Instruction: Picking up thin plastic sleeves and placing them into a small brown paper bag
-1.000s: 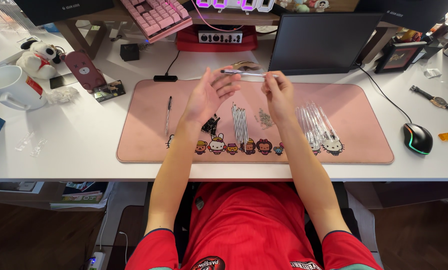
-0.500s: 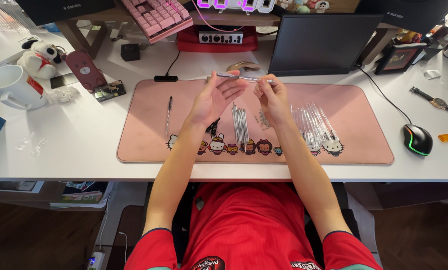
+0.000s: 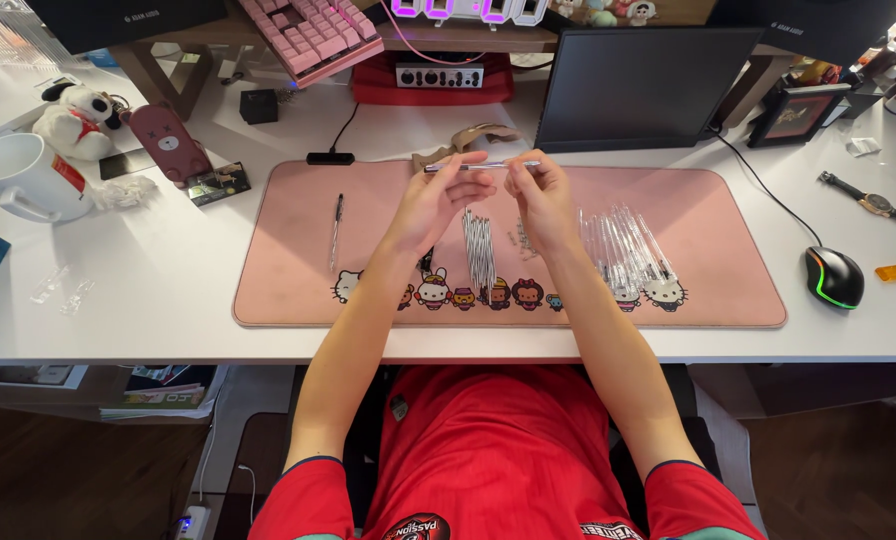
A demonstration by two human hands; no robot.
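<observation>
Both forearms up off the desk, wrists bent in. My left hand [image 3: 436, 200] and right hand [image 3: 541, 195] each pinch one end of a thin pen [image 3: 480, 166], held level above the far edge of the mat [image 3: 288, 250]. Pen is slim, clear-bodied, rod-shaped. Mat is soft pink with cartoon figures along the near edge. Refills [image 3: 479, 250] lie bunched between my wrists, clear barrels [image 3: 623, 245] fanned out just right. A finished pen [image 3: 336, 228] lies alone on the left side of the mat.
</observation>
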